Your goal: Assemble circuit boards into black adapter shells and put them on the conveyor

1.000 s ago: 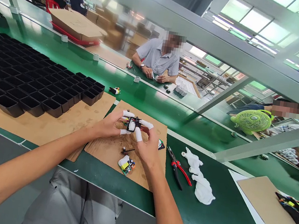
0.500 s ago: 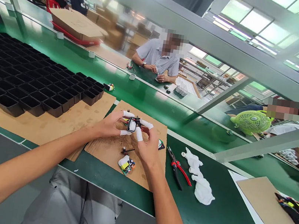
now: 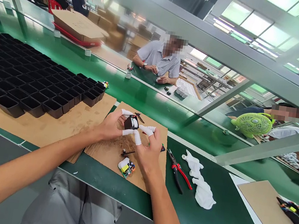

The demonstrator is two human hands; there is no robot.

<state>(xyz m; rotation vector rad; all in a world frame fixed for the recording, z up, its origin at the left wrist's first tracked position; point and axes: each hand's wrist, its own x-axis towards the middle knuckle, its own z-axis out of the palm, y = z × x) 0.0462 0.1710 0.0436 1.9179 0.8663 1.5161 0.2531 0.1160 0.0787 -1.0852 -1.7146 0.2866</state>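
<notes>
- Left hand (image 3: 111, 125) pinches the black box (image 3: 128, 122)
- Right hand (image 3: 150, 149) is by the box's right side; can't tell if it grips
- Looks like fitting parts together; next needs gentle, steady holding

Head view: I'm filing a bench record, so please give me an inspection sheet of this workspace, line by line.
Surface: green bench, with a cardboard sheet in front of the person.
Things: black box with white material inside; circuit board and small black part on the sheet.
Clutter: red-and-black pliers and twisted white cloth to the right; rows of black open boxes to the left.
Left hand: grips the black box, wearing white finger covers.
Right hand: close beside the black box, also finger-covered; contact cannot be told.
Cables: nothing seen that clearly reads as one.
Surroundings: co-worker opposite; green fan farther right.
</notes>
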